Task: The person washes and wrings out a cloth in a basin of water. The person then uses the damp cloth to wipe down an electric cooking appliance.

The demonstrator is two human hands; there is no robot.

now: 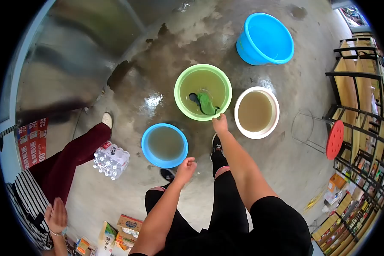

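Note:
My right hand [220, 123] is at the near rim of a light green basin [180, 106], its fingers closed on the edge. Murky yellowish water fills that basin. In it lies a wet green cloth-like thing [206, 103] with dark strap-like parts, one end close to my right hand; its exact kind I cannot make out. My left hand [185, 170] hangs in the air by the near right rim of a smaller blue basin [144, 150] of cloudy water. Its fingers are curled in, and nothing shows in them.
A white basin [257, 135] of brown water stands right of the green one, a tall blue bucket [245, 47] beyond. A red-topped stool [335, 140] and shelves [356, 111] line the right. Left are a pack of bottles [111, 160] and another person's leg [79, 149].

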